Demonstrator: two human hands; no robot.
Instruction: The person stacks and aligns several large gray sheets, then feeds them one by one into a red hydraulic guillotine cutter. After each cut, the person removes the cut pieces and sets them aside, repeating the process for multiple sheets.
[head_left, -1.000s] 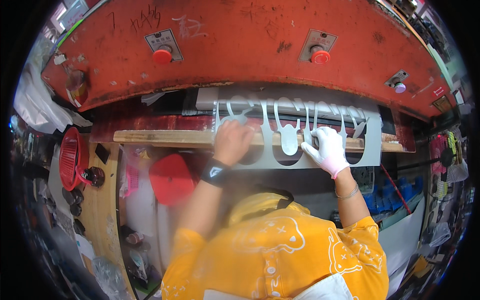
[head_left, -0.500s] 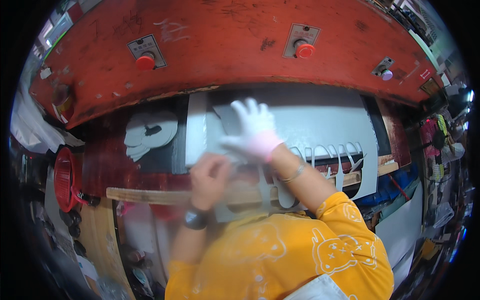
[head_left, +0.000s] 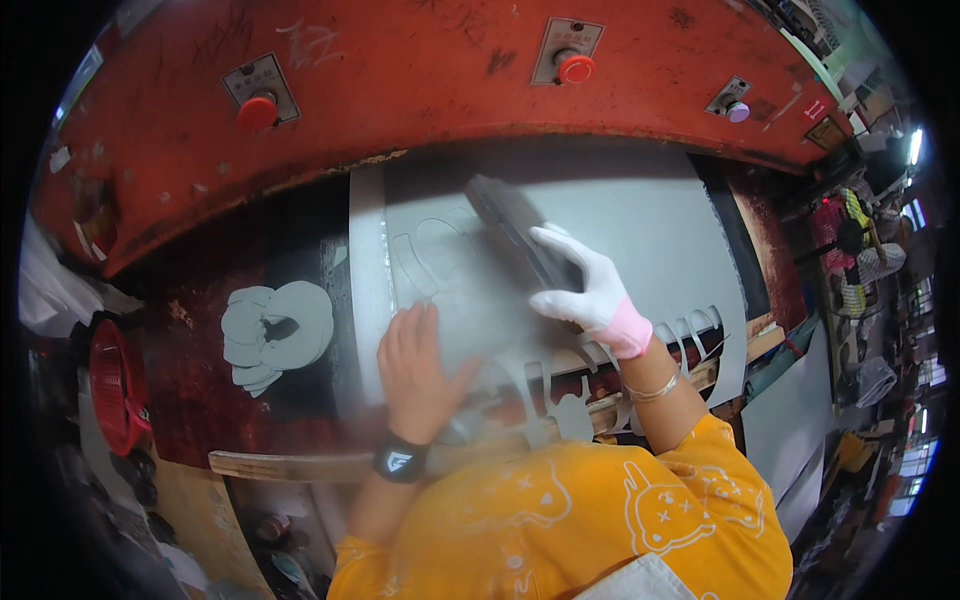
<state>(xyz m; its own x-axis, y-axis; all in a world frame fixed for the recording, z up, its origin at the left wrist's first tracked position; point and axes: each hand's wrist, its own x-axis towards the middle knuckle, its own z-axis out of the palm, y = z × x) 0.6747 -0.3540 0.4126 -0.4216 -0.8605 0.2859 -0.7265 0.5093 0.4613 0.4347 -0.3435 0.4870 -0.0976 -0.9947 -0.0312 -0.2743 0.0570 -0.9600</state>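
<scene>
At lower centre, a webbed grey offcut [head_left: 531, 400] is partly hidden by the wearer. Just left of it, the bare left hand [head_left: 415, 372] is spread open over the grey sheet [head_left: 655, 235]. To its upper right, a tilted dark block [head_left: 512, 228] is gripped by the gloved right hand [head_left: 583, 285]. The top is filled by a red machine [head_left: 420, 85].

Pale grey sheet [head_left: 650, 225] | flat, curved cuts toward left | dark block [head_left: 520, 232] | slanted over sheet, contact unclear
</scene>
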